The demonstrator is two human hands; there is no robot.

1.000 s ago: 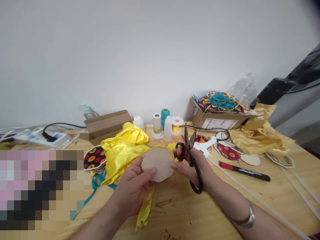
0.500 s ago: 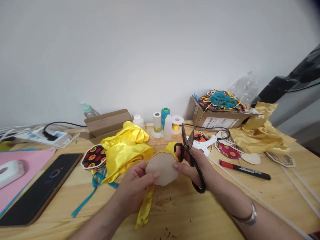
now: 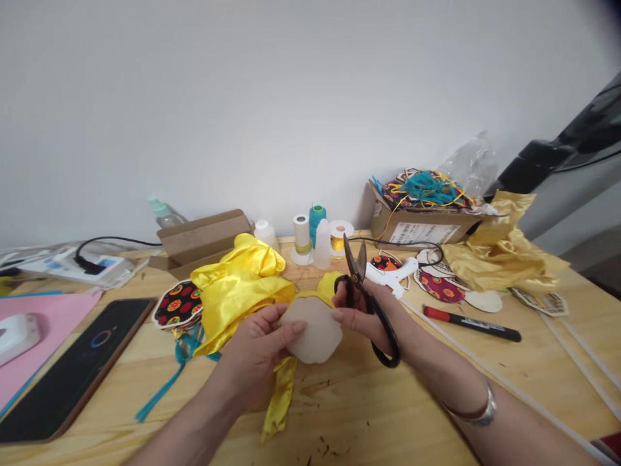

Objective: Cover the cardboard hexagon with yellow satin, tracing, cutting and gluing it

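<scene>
My left hand point(image 3: 264, 343) pinches a pale, scalloped flat piece point(image 3: 313, 330) between thumb and fingers. Yellow satin fabric point(image 3: 326, 285) shows behind its upper edge, and a yellow strip point(image 3: 279, 404) hangs below my left hand. Black-handled scissors point(image 3: 371, 301) rest in my right hand point(image 3: 371, 314), their blades apart and pointing up toward the wall. That hand's thumb also presses on the right edge of the pale piece. My right fingers are partly hidden behind the handles. A crumpled heap of yellow satin point(image 3: 242, 278) lies just beyond my left hand.
Left are a phone point(image 3: 72, 369), patterned scalloped pieces point(image 3: 178, 304) and a cardboard box point(image 3: 204, 239). Thread spools point(image 3: 317, 223) and a glue bottle point(image 3: 322, 246) stand by the wall. Right are a white glue gun point(image 3: 392, 275), a marker point(image 3: 473, 323) and a filled box point(image 3: 422, 226).
The pale piece has tilted slightly in my hands, and its lower edge shows more fully. The whole view has shifted a little. Both hands keep their hold.
</scene>
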